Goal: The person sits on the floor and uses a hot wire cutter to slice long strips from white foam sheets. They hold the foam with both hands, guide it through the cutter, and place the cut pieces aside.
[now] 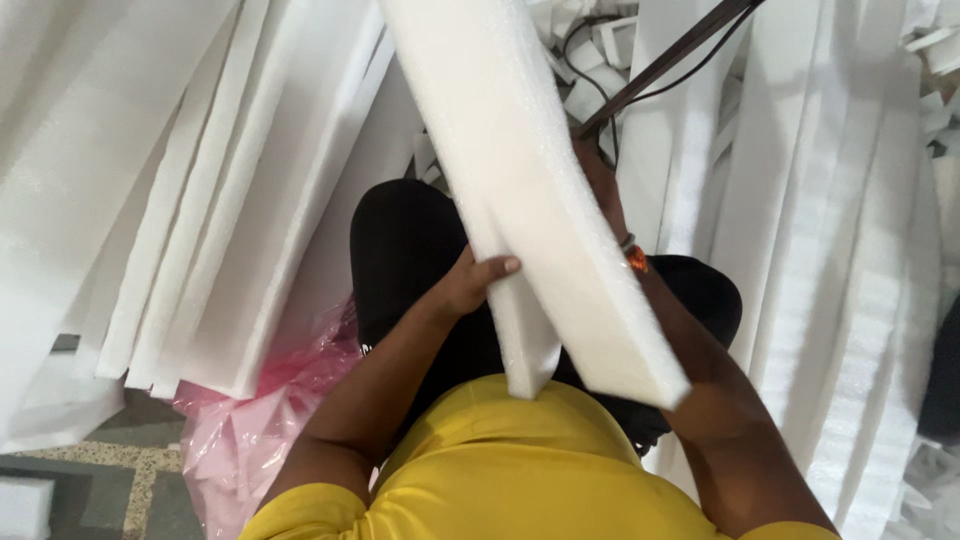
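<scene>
The left hand [470,285] closes its fingers around the near edge of a long white foam plank [520,190], thumb lying flat on the upper face, so the plank is pinched at its lower end and cannot slide toward the lap. A 2nd, narrower foam strip [525,345] seems to sit directly under that thumb, pressed against the plank's underside; I judge the hand clamps the 2 pieces together, though the seam between them is hard to read. The right hand [600,185] lies further up from that grip, on the far side of the plank, mostly hidden behind it; only part of the back of the hand and a wrist with an orange band [636,258] show, so I cannot tell how far its fingers are closed or whether they truly hold the foam. It appears to steady the plank from behind, which would explain why the piece stands tilted, running up and away from the left grip rather than sagging. Below both hands are dark trousers and a yellow shirt [500,470], the plank's lower corner hanging just above the shirt. To the left of the grip leans a stack of white foam sheets [230,200], with a pink plastic bag [250,430] beneath them; to the right stand more foam sheets [850,250]. A dark cable [660,65] crosses above the right hand.
</scene>
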